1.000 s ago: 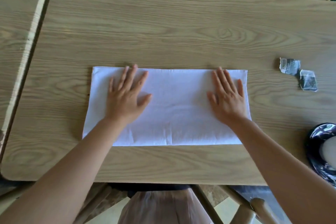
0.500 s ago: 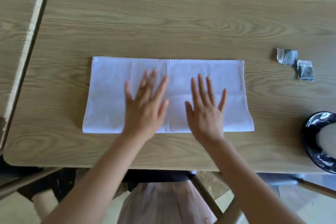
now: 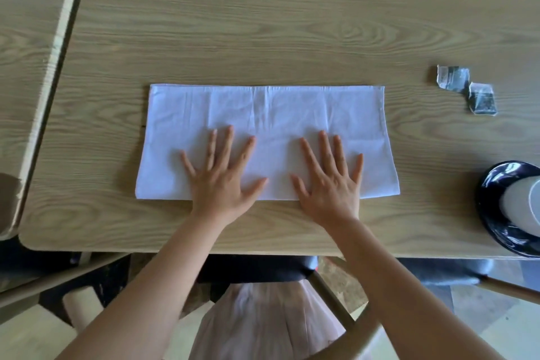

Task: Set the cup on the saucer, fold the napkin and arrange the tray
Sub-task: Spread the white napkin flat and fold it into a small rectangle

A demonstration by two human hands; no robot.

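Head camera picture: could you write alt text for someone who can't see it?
Two bare hands, left hand and right hand, press flat on a white napkin folded into a long rectangle on a wooden table. At the right edge a pale cup sits on a dark saucer, with two small packets beyond.

One head-worn wide-angle camera looks steeply down, close over the wooden table point(image 3: 263, 23) near the person's seat.

napkin point(image 3: 292, 114): we see plain white
bench point(image 3: 263, 23): we see light wood grain
saucer point(image 3: 493, 184): glossy black
cup point(image 3: 523, 207): white
packets point(image 3: 467, 90): silver-grey
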